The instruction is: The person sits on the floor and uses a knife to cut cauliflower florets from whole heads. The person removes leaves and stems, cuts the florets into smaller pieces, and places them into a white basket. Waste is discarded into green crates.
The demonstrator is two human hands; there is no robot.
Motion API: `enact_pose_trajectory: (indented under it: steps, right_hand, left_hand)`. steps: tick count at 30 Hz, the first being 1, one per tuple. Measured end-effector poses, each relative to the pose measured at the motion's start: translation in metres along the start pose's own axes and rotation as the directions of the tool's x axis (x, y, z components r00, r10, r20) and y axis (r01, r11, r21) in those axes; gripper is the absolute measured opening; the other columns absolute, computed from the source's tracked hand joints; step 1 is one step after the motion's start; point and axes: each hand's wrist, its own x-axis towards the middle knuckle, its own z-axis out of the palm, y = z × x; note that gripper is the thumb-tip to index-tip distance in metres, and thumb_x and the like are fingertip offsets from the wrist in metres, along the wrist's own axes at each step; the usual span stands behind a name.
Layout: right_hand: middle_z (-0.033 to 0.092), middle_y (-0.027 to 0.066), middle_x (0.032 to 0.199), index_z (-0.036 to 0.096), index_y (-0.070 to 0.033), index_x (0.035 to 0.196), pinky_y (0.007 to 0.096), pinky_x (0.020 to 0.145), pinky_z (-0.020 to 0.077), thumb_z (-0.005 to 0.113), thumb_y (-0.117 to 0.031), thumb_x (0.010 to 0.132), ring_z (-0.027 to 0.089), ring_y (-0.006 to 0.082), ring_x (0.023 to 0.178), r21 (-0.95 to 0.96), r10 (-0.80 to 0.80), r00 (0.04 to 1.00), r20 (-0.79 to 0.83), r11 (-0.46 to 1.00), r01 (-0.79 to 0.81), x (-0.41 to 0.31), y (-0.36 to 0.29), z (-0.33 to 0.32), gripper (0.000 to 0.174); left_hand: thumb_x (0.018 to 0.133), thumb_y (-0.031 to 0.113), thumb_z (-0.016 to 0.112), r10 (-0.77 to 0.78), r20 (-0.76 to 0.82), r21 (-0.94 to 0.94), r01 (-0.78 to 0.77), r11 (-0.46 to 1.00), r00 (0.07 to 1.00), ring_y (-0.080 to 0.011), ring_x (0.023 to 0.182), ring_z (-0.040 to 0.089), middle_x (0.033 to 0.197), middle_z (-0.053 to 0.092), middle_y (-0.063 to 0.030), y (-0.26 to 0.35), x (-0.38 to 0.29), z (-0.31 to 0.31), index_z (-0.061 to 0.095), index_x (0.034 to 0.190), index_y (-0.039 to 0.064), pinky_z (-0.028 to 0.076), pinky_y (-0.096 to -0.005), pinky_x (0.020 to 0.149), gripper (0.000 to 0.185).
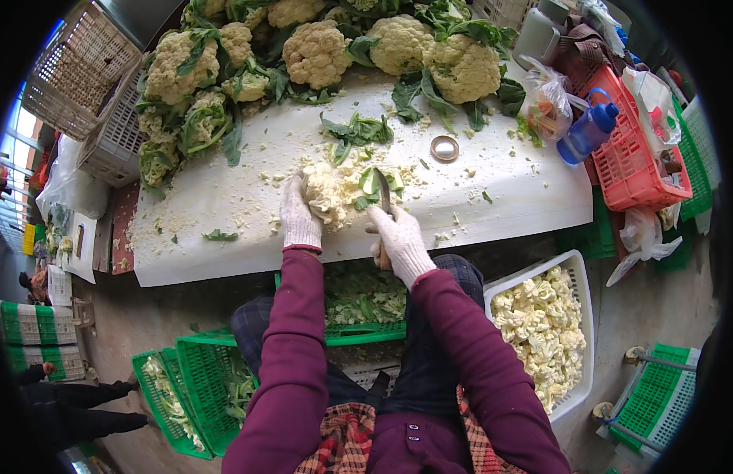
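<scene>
My left hand (301, 208), in a white knitted glove, grips a cut cauliflower head (327, 192) by its left side, over the near middle of the white-covered table (514, 192). In my gloved right hand (397, 236) is a knife with a curved blade (382, 188) and a brownish handle. The blade points away from me, just right of the head and over pale green-white stem pieces (371, 181). Trimmed cauliflower leaves (362, 129) and crumbs lie around and beyond the head. To their right rests a round metal-rimmed object (444, 148).
Whole cauliflowers (317, 54) are heaped along the far side. At my right stands a white crate (585, 355) of florets. A green crate (366, 335) with trimmings sits between my legs. A blue bottle (588, 133) adjoins a red crate (633, 154). Another person's legs (88, 409) show at left.
</scene>
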Motion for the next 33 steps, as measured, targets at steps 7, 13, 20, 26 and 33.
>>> enact_pose_trajectory:
  steps: [7, 13, 20, 26, 33]
  right_hand:
    - [0.064, 0.0028, 0.068, 0.064, -0.002, 0.115, 0.0283, 0.042, 0.0440, 0.069, -0.030, 0.095, 0.056, 0.0118, 0.046, 0.044, -0.046, 0.998, 0.037, 0.998, 0.044, 0.000, 0.039, 0.079, 0.034]
    - [0.065, -0.0005, 0.075, 0.061, -0.002, 0.129, 0.0218, 0.050, 0.0463, 0.071, -0.022, 0.094, 0.057, 0.0055, 0.057, -0.159, -0.213, 0.968, 0.131, 0.959, 0.233, -0.035, 0.025, 0.050, 0.042]
    - [0.075, 0.0119, 0.103, 0.064, 0.000, 0.128, 0.0274, 0.080, 0.0571, 0.075, -0.018, 0.088, 0.071, 0.0122, 0.087, -0.311, -0.299, 0.897, 0.327, 0.862, 0.400, -0.090, -0.004, 0.001, 0.045]
    - [0.075, 0.0101, 0.104, 0.066, -0.002, 0.127, 0.0271, 0.075, 0.0558, 0.077, -0.018, 0.087, 0.069, 0.0098, 0.084, -0.305, -0.253, 0.878, 0.405, 0.868, 0.391, -0.130, 0.023, -0.024, 0.045]
    - [0.069, 0.0031, 0.079, 0.067, -0.002, 0.125, 0.0236, 0.058, 0.0488, 0.076, -0.023, 0.088, 0.059, 0.0058, 0.061, -0.335, -0.247, 0.894, 0.373, 0.863, 0.378, -0.123, 0.027, -0.008, 0.044]
  left_hand:
    - [0.107, 0.034, 0.045, -0.254, 0.253, -0.366, 0.336, 0.868, 0.933, -0.0291, 0.131, 0.056, 0.149, 0.051, -0.0175, -0.004, -0.012, -0.074, 0.047, 0.146, 0.004, 0.047, -0.0444, 0.111, 0.049]
    - [0.108, 0.033, 0.039, -0.099, 0.373, -0.395, 0.254, 0.883, 0.922, -0.0362, 0.138, 0.047, 0.152, 0.046, -0.0204, 0.009, -0.066, -0.074, 0.037, 0.152, 0.001, 0.039, -0.0513, 0.117, 0.054]
    - [0.110, 0.030, 0.037, -0.331, 0.578, -0.450, 0.630, 0.633, 0.746, -0.0372, 0.138, 0.049, 0.152, 0.046, -0.0216, 0.040, -0.143, -0.082, 0.035, 0.153, 0.000, 0.039, -0.0526, 0.116, 0.053]
    - [0.107, 0.027, 0.046, -0.352, 0.596, -0.400, 0.647, 0.649, 0.722, -0.0377, 0.134, 0.053, 0.150, 0.048, -0.0220, 0.053, -0.212, -0.098, 0.035, 0.153, 0.001, 0.045, -0.0527, 0.112, 0.054]
    - [0.101, 0.033, 0.055, -0.396, 0.529, -0.360, 0.621, 0.696, 0.751, -0.0369, 0.143, 0.043, 0.157, 0.042, -0.0188, 0.063, -0.219, -0.099, 0.032, 0.156, 0.003, 0.034, -0.0558, 0.119, 0.067]
